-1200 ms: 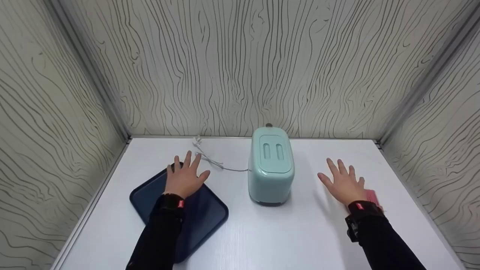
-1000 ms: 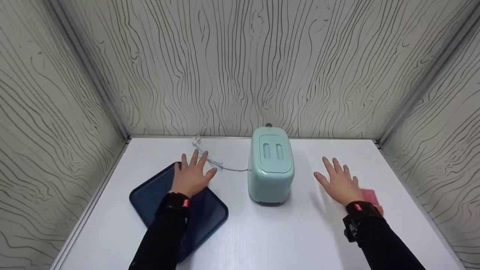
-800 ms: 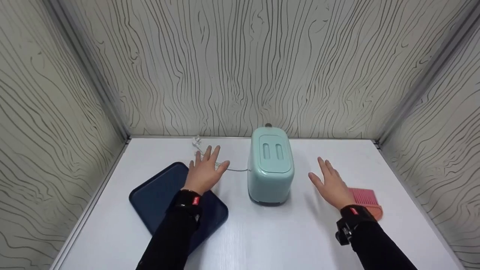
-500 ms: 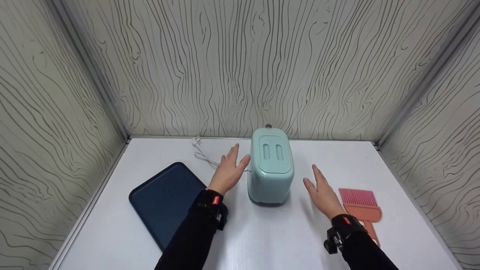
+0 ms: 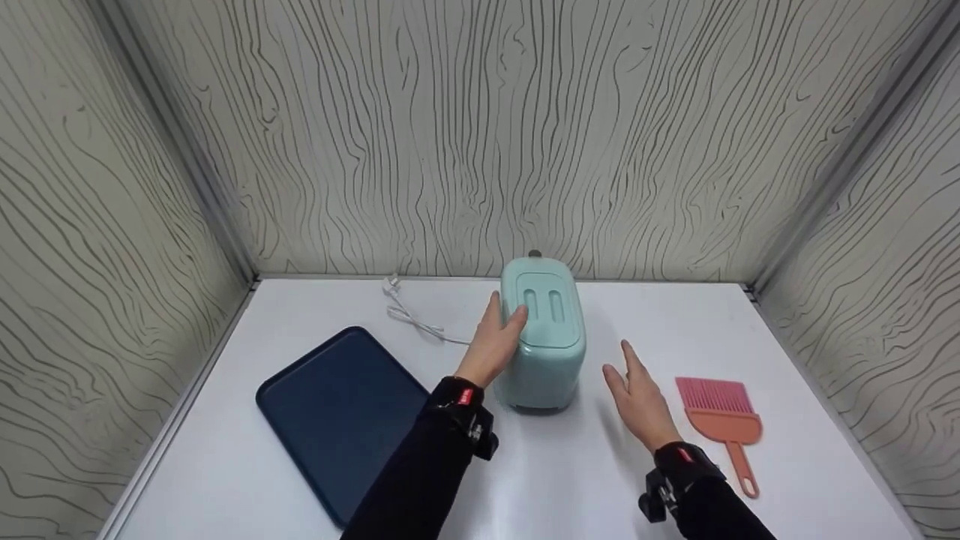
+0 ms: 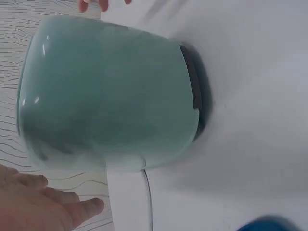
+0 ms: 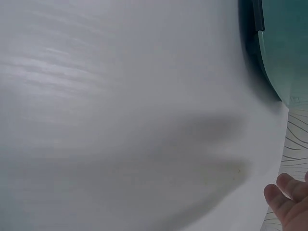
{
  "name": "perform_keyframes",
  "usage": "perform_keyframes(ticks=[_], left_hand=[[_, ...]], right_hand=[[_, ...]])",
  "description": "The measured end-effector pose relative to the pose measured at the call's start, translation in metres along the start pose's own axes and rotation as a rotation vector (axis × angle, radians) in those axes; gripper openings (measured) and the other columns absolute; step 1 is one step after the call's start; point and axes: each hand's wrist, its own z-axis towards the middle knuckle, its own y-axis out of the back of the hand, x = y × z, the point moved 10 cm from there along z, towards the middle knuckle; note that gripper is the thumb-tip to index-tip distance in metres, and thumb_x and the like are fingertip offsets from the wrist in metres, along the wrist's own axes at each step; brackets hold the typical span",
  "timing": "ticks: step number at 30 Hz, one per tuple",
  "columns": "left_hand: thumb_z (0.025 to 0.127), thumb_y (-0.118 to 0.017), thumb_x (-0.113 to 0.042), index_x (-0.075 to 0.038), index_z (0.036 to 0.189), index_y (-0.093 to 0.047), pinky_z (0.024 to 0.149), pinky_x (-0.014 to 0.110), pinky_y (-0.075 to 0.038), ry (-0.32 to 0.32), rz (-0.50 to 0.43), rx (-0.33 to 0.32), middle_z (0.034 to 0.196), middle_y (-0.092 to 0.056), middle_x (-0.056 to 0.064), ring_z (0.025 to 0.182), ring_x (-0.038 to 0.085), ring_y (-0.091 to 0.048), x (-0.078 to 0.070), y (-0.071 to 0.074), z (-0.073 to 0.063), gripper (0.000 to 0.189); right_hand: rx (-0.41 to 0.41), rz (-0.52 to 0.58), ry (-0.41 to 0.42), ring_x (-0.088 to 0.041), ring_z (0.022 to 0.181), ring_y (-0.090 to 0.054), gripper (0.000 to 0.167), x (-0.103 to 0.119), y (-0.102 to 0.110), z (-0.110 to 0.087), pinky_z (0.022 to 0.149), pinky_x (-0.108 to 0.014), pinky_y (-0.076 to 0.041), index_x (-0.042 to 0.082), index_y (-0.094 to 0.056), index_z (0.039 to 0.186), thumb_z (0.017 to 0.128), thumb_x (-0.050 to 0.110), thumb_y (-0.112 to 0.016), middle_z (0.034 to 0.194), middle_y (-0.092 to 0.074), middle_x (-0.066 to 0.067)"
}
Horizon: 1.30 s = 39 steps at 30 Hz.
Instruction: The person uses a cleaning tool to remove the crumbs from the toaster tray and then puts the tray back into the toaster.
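A mint-green toaster [image 5: 546,375] with two slot-like recesses on its lidded top stands upright near the back middle of the white table. My left hand [image 5: 491,349] is at its left side, overlapping it in the head view, fingers extended. In the left wrist view a gap shows between the left hand [image 6: 38,204] and the toaster [image 6: 106,91]. To the toaster's right, my right hand [image 5: 641,401] hovers apart from it with fingers straight. The right wrist view shows the right hand's fingertips [image 7: 276,197] away from the toaster [image 7: 293,48].
A dark blue tray [image 5: 341,416] lies at the left, partly under my left sleeve. The white cord [image 5: 420,322] with its plug runs left from the toaster. An orange-and-pink brush [image 5: 724,427] lies at the right. Patterned panels [image 5: 480,135] enclose the table's back and sides.
My left hand has moved right from above the tray to the toaster's left side. The right hand has moved left and nearer to me, uncovering the brush. The toaster has stayed put.
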Motion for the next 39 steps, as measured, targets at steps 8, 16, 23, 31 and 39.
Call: perform_keyframes(ticks=[8,16,23,31,39], left_hand=[[0.108,-0.043,-0.041,-0.001,0.163,-0.004,0.125,0.047,-0.018,0.049,-0.018,-0.048,0.169,-0.013,0.020,0.156,0.033,-0.017,0.014,-0.016,0.014,0.079],[0.104,-0.045,-0.046,-0.003,0.163,-0.007,0.121,0.051,-0.027,0.151,-0.034,-0.103,0.166,-0.023,0.023,0.151,0.036,-0.030,0.031,-0.016,0.015,0.082],[0.106,-0.040,-0.043,-0.002,0.163,-0.003,0.121,0.054,-0.026,0.157,-0.069,-0.076,0.167,-0.020,0.023,0.151,0.036,-0.028,0.030,-0.019,0.013,0.078],[0.107,-0.037,-0.042,-0.001,0.162,-0.002,0.123,0.052,-0.023,0.141,-0.072,-0.076,0.166,-0.017,0.025,0.153,0.036,-0.024,0.028,-0.019,0.012,0.077],[0.108,-0.037,-0.044,-0.003,0.163,-0.002,0.122,0.053,-0.023,0.144,-0.068,-0.072,0.166,-0.017,0.024,0.152,0.038,-0.025,0.027,-0.020,0.011,0.077]], right_hand=[[-0.022,0.067,-0.042,-0.047,0.139,-0.044,0.076,-0.003,-0.014,-0.003,0.115,-0.059,-0.035,0.005,-0.012,0.163,0.109,0.052,-0.035,0.166,-0.021,-0.023],[-0.116,0.121,-0.057,-0.045,0.136,-0.049,0.067,0.000,-0.019,-0.009,0.112,-0.057,-0.040,0.001,-0.023,0.160,0.110,0.043,-0.037,0.159,-0.034,-0.027],[-0.286,0.201,-0.143,-0.039,0.123,-0.062,0.050,-0.006,-0.013,-0.018,0.098,-0.046,-0.051,-0.002,-0.045,0.149,0.109,0.027,-0.039,0.133,-0.063,-0.027],[-0.300,0.646,-0.337,-0.029,0.091,-0.076,0.041,-0.023,-0.036,-0.029,0.071,-0.028,-0.060,-0.007,-0.045,0.140,0.104,0.011,-0.036,0.110,-0.071,-0.028],[-0.216,0.871,-0.427,-0.030,0.088,-0.075,0.043,-0.022,-0.069,-0.038,0.077,-0.038,-0.062,-0.011,-0.036,0.143,0.109,0.014,-0.033,0.106,-0.069,-0.030]])
